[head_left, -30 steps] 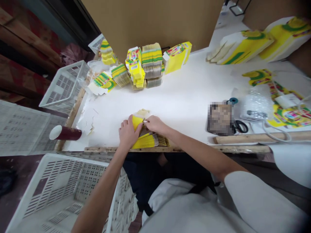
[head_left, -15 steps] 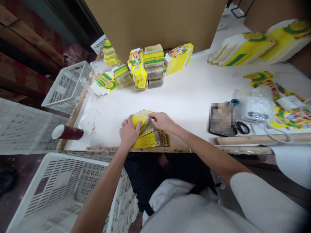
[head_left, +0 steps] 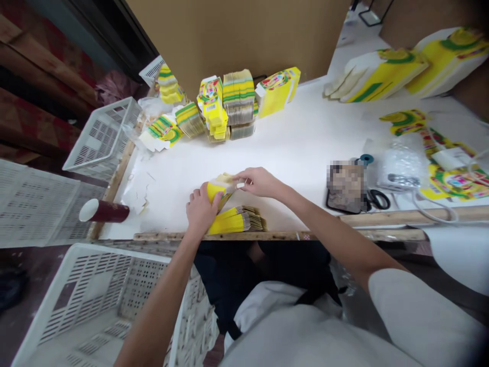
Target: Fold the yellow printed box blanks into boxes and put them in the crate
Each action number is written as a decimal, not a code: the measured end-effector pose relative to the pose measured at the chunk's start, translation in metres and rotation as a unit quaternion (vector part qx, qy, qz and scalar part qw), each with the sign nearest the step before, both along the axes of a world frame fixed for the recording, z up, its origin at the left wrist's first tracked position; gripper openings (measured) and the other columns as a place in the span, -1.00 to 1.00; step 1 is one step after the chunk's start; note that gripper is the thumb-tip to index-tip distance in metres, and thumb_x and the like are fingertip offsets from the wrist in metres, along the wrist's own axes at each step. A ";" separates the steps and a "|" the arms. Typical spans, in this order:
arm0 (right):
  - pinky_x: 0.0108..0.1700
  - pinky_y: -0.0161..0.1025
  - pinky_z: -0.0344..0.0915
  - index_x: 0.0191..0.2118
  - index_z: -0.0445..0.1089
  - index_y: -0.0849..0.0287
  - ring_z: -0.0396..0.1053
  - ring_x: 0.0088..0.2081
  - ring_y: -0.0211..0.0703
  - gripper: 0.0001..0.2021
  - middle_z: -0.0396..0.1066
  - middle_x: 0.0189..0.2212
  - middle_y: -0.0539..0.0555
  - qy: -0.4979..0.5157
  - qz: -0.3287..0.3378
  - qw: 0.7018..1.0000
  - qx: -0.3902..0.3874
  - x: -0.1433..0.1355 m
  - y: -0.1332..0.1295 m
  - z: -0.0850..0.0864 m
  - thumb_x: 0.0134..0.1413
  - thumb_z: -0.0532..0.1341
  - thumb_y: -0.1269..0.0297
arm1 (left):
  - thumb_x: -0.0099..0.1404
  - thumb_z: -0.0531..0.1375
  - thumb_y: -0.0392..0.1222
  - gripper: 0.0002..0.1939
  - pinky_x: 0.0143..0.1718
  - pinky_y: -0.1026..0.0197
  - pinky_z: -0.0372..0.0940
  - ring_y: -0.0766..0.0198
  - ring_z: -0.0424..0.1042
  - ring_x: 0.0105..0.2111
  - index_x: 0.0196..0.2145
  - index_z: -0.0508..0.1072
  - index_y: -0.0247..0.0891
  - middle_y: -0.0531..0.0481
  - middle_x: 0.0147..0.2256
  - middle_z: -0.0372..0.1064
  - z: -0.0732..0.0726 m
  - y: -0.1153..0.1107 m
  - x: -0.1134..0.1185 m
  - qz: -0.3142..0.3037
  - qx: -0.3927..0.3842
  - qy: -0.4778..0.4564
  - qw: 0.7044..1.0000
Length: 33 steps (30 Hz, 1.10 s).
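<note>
My left hand [head_left: 200,209] is wrapped around a small stack of flat yellow cartons [head_left: 214,192], thumb on top and fingers along the far-left side. At the pale right end of that stack, my right hand [head_left: 257,182] is closed in a pinch. A small white scrap or flap [head_left: 240,185] shows at its fingertips; whether it is part of a carton I cannot tell. Just below, a fanned pile of flat yellow cartons [head_left: 237,220] lies by the table's front edge, apart from my right hand.
Bundled cartons [head_left: 239,94] stand at the back against a brown board. Dark red cup [head_left: 109,211] lies on its side at left. A phone [head_left: 346,188], black scissors [head_left: 379,199] and bubble-wrapped item [head_left: 403,163] lie right. White crates [head_left: 95,250] flank the table's left side.
My right hand has shifted slightly up at the stack's end, and the small white piece now shows under its fingers. My left hand keeps its hold on the stack.
</note>
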State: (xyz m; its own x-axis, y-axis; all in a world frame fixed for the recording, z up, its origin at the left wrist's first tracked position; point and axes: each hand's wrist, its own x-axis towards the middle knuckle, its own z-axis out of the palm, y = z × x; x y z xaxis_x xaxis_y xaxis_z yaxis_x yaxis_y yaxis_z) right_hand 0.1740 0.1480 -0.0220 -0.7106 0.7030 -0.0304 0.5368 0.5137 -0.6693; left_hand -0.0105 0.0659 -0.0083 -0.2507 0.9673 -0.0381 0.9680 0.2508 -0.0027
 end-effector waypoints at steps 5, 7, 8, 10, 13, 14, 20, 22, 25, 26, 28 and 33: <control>-0.25 -0.25 0.15 -0.02 0.43 0.03 0.26 -0.17 -0.07 -0.69 0.33 -0.17 0.16 -0.017 -0.043 0.996 0.079 -0.011 -0.003 -0.012 0.14 0.12 0.37 | 0.31 -0.09 0.15 -0.41 -0.12 -0.05 0.26 -0.07 0.31 -0.04 0.14 0.14 -0.27 -0.27 -0.05 0.31 -0.001 0.000 0.000 -0.001 0.004 0.007 1.000; -0.25 -0.23 0.14 -0.03 0.43 0.03 0.22 -0.13 -0.02 -0.69 0.31 -0.15 0.18 -0.021 -0.038 0.994 0.104 -0.008 -0.006 -0.016 0.16 0.09 0.37 | 0.31 -0.09 0.15 -0.42 -0.12 -0.04 0.26 -0.07 0.31 -0.04 0.14 0.14 -0.27 -0.27 -0.06 0.31 -0.001 0.000 0.000 0.000 0.008 0.008 1.000; -0.24 -0.21 0.13 -0.02 0.43 0.04 0.20 -0.11 -0.01 -0.69 0.30 -0.13 0.20 -0.022 -0.034 0.993 0.115 -0.006 -0.008 -0.018 0.17 0.08 0.37 | 0.31 -0.09 0.14 -0.42 -0.12 -0.04 0.26 -0.07 0.31 -0.05 0.14 0.15 -0.27 -0.26 -0.06 0.31 -0.001 0.000 0.000 0.001 0.009 0.008 1.000; -0.20 -0.19 0.12 -0.02 0.42 0.09 0.17 -0.09 0.00 -0.69 0.29 -0.09 0.21 -0.022 -0.026 0.991 0.131 -0.005 -0.010 -0.020 0.18 0.06 0.39 | 0.31 -0.09 0.14 -0.43 -0.12 -0.04 0.26 -0.07 0.31 -0.05 0.13 0.15 -0.27 -0.26 -0.06 0.31 -0.001 0.000 0.000 0.002 0.008 0.008 1.000; -0.13 -0.18 0.11 -0.08 0.43 0.16 0.17 -0.10 -0.03 -0.72 0.31 -0.10 0.21 -0.023 -0.024 0.989 0.143 -0.009 -0.010 -0.021 0.18 0.04 0.41 | 0.31 -0.09 0.14 -0.43 -0.12 -0.04 0.26 -0.07 0.31 -0.05 0.14 0.15 -0.26 -0.26 -0.05 0.31 -0.001 0.000 0.000 0.003 0.004 0.008 1.000; -0.12 -0.19 0.11 -0.11 0.43 0.18 0.18 -0.12 -0.05 -0.73 0.33 -0.13 0.19 -0.024 -0.025 0.989 0.144 -0.012 -0.009 -0.022 0.17 0.03 0.43 | 0.31 -0.09 0.15 -0.43 -0.12 -0.04 0.25 -0.06 0.31 -0.05 0.14 0.14 -0.26 -0.26 -0.05 0.31 -0.001 0.000 0.000 0.003 0.005 0.008 1.000; -0.12 -0.20 0.13 -0.13 0.39 0.25 0.27 -0.18 -0.07 -0.75 0.39 -0.22 0.18 -0.043 -0.060 0.989 0.128 -0.028 -0.003 -0.020 0.09 0.05 0.41 | 0.31 -0.11 0.15 -0.42 -0.14 -0.04 0.26 -0.07 0.31 -0.04 0.14 0.14 -0.27 -0.27 -0.05 0.32 -0.003 0.000 -0.003 -0.009 0.013 0.007 1.000; -0.14 -0.20 0.15 -0.16 0.41 0.27 0.30 -0.18 -0.05 -0.75 0.41 -0.21 0.22 -0.055 -0.072 0.990 0.113 -0.031 -0.004 -0.019 0.08 0.07 0.36 | 0.31 -0.11 0.15 -0.41 -0.13 -0.04 0.26 -0.08 0.31 -0.04 0.14 0.13 -0.27 -0.28 -0.06 0.32 -0.004 0.000 -0.003 -0.013 0.015 0.008 1.000; -0.17 -0.19 0.19 -0.21 0.46 0.30 0.36 -0.20 -0.02 -0.73 0.44 -0.21 0.27 -0.077 -0.091 0.990 0.076 -0.039 -0.009 -0.015 0.10 0.05 0.33 | 0.29 -0.07 0.15 -0.39 -0.13 -0.05 0.26 -0.10 0.33 -0.05 0.15 0.11 -0.30 -0.29 -0.06 0.32 -0.004 0.000 -0.003 -0.016 0.008 0.003 1.000; -0.19 -0.18 0.20 -0.22 0.46 0.32 0.38 -0.20 0.00 -0.71 0.45 -0.22 0.29 -0.085 -0.097 0.990 0.061 -0.042 -0.011 -0.013 0.12 0.03 0.32 | 0.28 -0.06 0.15 -0.39 -0.14 -0.06 0.26 -0.11 0.33 -0.05 0.15 0.11 -0.31 -0.30 -0.06 0.32 -0.003 0.000 -0.003 -0.017 0.004 -0.001 1.000; -0.23 -0.21 0.23 -0.22 0.47 0.33 0.41 -0.21 0.00 -0.69 0.48 -0.24 0.30 -0.096 -0.101 0.990 0.026 -0.050 -0.015 -0.009 0.14 0.02 0.31 | 0.29 -0.05 0.13 -0.40 -0.14 -0.06 0.26 -0.10 0.34 -0.05 0.15 0.11 -0.32 -0.30 -0.06 0.32 -0.002 0.000 -0.003 -0.022 -0.001 -0.007 1.000; -0.38 -0.38 0.22 -0.26 0.51 0.21 0.44 -0.33 -0.19 -0.77 0.54 -0.30 0.12 -0.086 -0.036 0.994 -0.060 -0.061 -0.022 0.000 0.07 0.13 0.27 | 0.30 -0.05 0.10 -0.43 -0.13 -0.03 0.26 -0.07 0.34 -0.04 0.14 0.12 -0.31 -0.29 -0.05 0.31 0.001 0.000 -0.004 -0.025 -0.003 -0.016 1.000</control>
